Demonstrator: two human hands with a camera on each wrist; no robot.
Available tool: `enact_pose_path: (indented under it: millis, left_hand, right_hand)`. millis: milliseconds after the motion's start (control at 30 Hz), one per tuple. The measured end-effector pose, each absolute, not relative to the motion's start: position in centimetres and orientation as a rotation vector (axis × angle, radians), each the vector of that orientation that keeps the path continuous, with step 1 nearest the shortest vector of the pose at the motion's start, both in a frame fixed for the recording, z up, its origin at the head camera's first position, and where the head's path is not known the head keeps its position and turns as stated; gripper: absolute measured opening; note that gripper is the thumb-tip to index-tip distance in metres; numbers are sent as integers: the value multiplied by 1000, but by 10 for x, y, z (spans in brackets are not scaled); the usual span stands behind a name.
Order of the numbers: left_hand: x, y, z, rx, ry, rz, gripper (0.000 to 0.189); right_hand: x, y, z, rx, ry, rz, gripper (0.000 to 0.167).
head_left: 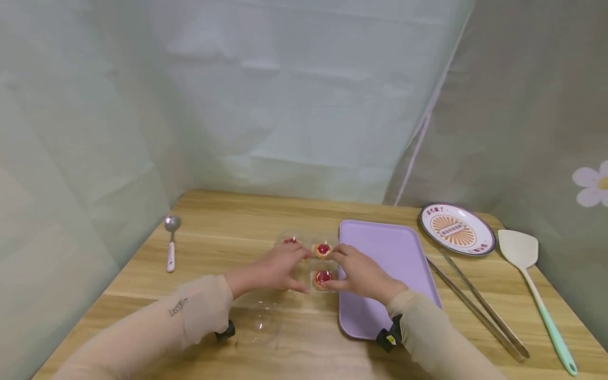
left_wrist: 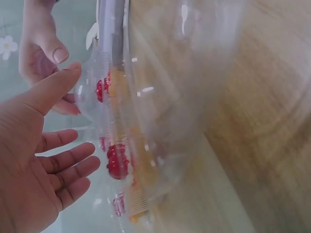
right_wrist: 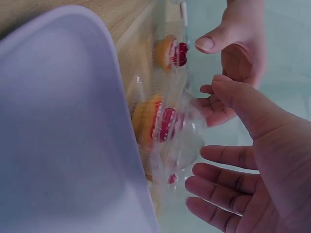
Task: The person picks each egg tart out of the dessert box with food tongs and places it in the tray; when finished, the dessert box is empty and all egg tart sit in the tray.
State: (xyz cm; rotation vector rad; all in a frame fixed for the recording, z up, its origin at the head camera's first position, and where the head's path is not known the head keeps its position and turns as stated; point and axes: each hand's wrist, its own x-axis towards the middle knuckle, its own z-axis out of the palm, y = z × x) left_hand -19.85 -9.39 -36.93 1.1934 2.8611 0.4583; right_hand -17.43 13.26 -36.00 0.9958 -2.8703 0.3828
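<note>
A clear plastic container (right_wrist: pixel 192 138) with domed tops holds several small tarts with red toppings, among them a rear tart (head_left: pixel 323 249) and a front tart (head_left: pixel 323 278). My left hand (head_left: pixel 277 268) is spread over the container's left side, hiding part of the tarts there. From the right, my right hand (head_left: pixel 363 275) reaches to the other side, fingertips close to the domes. Both wrist views show the fingers apart and loosely bent, gripping nothing. Nearer to me, below the left wrist, lies another clear plastic piece (head_left: pixel 258 323).
A purple tray (head_left: pixel 380 243) lies right beside the container, under the right forearm. Further right are metal tongs (head_left: pixel 484 306), a patterned plate (head_left: pixel 457 229) and a white spatula with a green handle (head_left: pixel 520 250). A spoon (head_left: pixel 172 243) lies at the left edge of the wooden table (head_left: pixel 228 211).
</note>
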Motion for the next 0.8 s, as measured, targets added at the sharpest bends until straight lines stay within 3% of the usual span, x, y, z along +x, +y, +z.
enact_pose_path:
  millis: [800]
  left_hand:
    - [-200,-87,-384,1068,2857,408,79]
  right_hand:
    - [-185,121,-373,1107,-2802,124,63]
